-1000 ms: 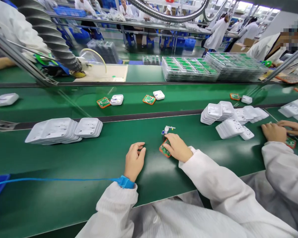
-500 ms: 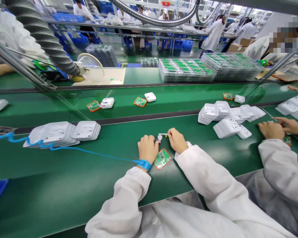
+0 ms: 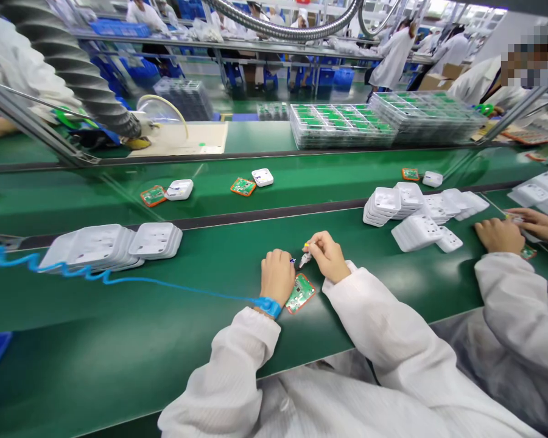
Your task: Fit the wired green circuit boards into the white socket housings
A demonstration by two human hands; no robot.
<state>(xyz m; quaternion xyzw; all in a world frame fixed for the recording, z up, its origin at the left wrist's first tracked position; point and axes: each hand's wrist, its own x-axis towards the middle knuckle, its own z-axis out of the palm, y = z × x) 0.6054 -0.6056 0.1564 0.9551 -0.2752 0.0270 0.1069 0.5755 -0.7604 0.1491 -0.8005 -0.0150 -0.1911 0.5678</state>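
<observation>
My right hand (image 3: 327,255) pinches a small white part (image 3: 305,258) with a yellow bit at its upper end, too small for me to tell its kind. Close by on the left, my left hand (image 3: 277,275) is closed, its fingers curled downward. A small blue and white bit shows at its fingertips; what it grips is mostly hidden. Below and between the hands, a green circuit board (image 3: 302,294) with an orange edge lies on the green bench, partly behind my left hand. A blue wrist strap (image 3: 269,306) circles my left wrist.
White plastic housings stand stacked at left (image 3: 153,240) and right (image 3: 418,232). The green belt (image 3: 319,182) beyond carries boards beside white housings. A coiled blue cord (image 3: 132,281) crosses the left side. At right are a co-worker's hands (image 3: 500,236). Board trays (image 3: 342,128) stand behind.
My right hand has turned and lifted slightly, tilting the white part from level to slanted. My left hand has shifted slightly right. Boards and housings on the belt have moved left.
</observation>
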